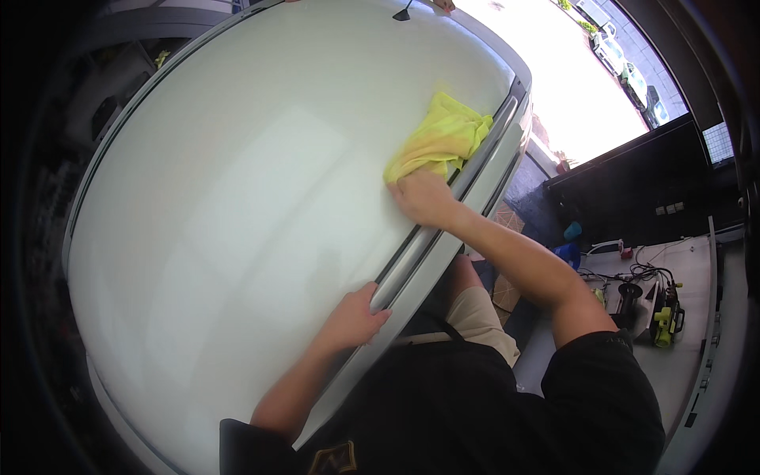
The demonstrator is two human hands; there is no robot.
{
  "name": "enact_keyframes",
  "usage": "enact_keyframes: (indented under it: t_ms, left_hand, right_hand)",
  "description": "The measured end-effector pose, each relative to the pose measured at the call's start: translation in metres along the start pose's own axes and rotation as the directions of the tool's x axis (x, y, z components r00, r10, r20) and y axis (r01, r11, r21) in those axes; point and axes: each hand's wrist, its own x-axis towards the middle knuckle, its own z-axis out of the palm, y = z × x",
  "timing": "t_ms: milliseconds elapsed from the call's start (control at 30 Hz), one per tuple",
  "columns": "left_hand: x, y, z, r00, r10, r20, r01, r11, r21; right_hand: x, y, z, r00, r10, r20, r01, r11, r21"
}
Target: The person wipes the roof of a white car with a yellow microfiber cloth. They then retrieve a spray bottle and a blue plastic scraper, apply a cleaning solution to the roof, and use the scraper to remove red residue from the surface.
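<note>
A white car roof (214,190) spreads out in front of me. My right hand (423,196) is closed on a bunched yellow cloth (443,134), which lies against the roof beside the right-hand roof rail (416,253). Part of the cloth's far end rests close to the rail. Nearer to me, my left hand (355,318) grips the same silver rail, its thumb on the outer side. Some of its fingers are hidden.
A short black antenna (402,13) stands at the roof's far end, with part of a hand (446,5) near it. On the right are a light work surface with cables, a yellow-green power tool (666,323) and a blue container (567,255). Parked cars (609,51) show outside.
</note>
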Motion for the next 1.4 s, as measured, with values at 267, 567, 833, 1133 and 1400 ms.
enact_keyframes:
  t_ms: [267, 567, 833, 1133, 1400]
  left_hand:
    - [-0.004, -0.001, -0.002, 1.0, -0.021, 0.004, 0.021, 1.0, -0.011]
    - [-0.003, 0.001, 0.002, 1.0, -0.015, 0.019, 0.015, 1.0, -0.008]
    - [-0.001, 0.001, 0.005, 1.0, 0.019, 0.018, -0.019, 1.0, 0.011]
    - [-0.004, -0.003, 0.003, 0.999, 0.019, 0.031, -0.018, 1.0, -0.023]
    - [-0.003, -0.011, 0.003, 1.0, 0.007, 0.025, -0.006, 1.0, -0.028]
  right_hand:
    - [-0.021, -0.02, 0.012, 0.997, -0.07, 0.043, 0.072, 0.996, -0.053]
    - [-0.022, -0.004, 0.001, 0.996, -0.033, 0.087, 0.039, 0.997, -0.067]
    - [-0.001, 0.016, 0.0, 0.974, 0.119, 0.192, -0.135, 0.988, 0.077]
    - [0.013, 0.026, -0.025, 0.866, 0.294, 0.404, -0.276, 0.956, -0.105]
    - [0.011, 0.002, -0.011, 0.929, 0.164, 0.331, -0.148, 0.986, -0.073]
